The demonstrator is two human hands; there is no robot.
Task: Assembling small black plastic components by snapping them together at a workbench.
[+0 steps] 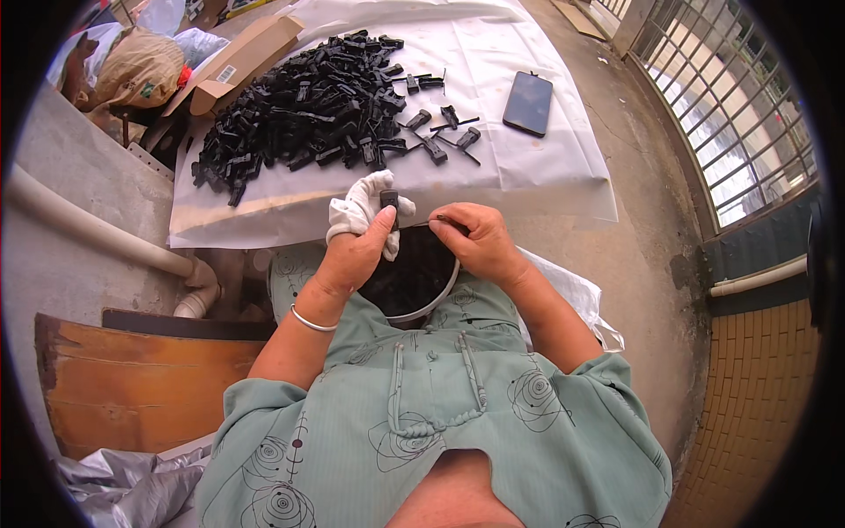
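Note:
My left hand [359,236] wears a white glove over the fingers, with the thumb bare. It grips a small black plastic part [389,199], held upright between thumb and gloved fingers. Just to the right, my right hand [482,242] is closed in a pinch on a thin dark strip [439,218]; whether that strip joins the black part I cannot tell. Below both hands, between my knees, stands a round bucket [433,307] with a pale rim and dark contents. Beyond them a large heap of similar black plastic parts [308,101] covers the table's left side.
White sheeting [563,180] covers the table. Several loose black parts [434,150] with thin arms lie right of the heap, and a phone [527,104] lies farther right. An open cardboard box [255,53] sits at the back left. A pipe [106,224] runs along the left wall.

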